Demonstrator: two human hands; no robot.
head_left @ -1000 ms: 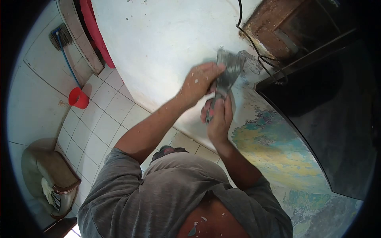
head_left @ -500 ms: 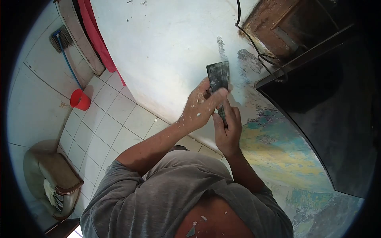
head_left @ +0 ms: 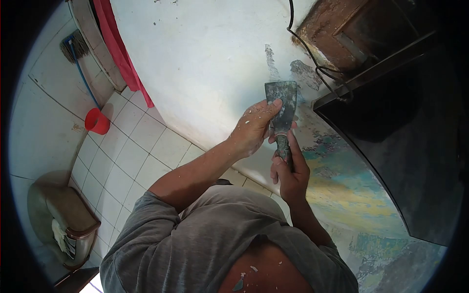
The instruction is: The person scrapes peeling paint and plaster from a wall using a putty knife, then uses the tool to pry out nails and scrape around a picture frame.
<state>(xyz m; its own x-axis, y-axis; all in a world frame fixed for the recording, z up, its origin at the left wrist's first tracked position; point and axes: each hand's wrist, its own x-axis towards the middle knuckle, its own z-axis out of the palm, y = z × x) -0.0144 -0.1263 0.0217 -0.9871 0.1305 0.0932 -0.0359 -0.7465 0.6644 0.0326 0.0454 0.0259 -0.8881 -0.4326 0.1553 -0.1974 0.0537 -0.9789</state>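
My right hand (head_left: 293, 178) is closed around the handle of a putty knife (head_left: 284, 107), whose wide dark blade points up and away from me. Whitish smears and worn patches mark the blade. My left hand (head_left: 254, 124), speckled with white flakes, grips the blade from its left side, thumb lying flat on the face and the other fingers mostly hidden behind. Just beyond the blade's edge is the white wall (head_left: 195, 63), with a narrow scraped strip (head_left: 270, 61) and a larger grey bare patch (head_left: 305, 74).
To the right are a large black panel (head_left: 391, 141), a dangling black cable (head_left: 315, 61) and brown wood (head_left: 332, 34). Peeling blue-yellow paint (head_left: 347, 190) lies below. On the left stand a red bucket (head_left: 97, 121), a broom (head_left: 75, 49) and an armchair (head_left: 68, 210) on tiles.
Both hands have shifted right and slightly down with the putty knife. Its blade has turned to show more of its face, and my left thumb now rests on it.
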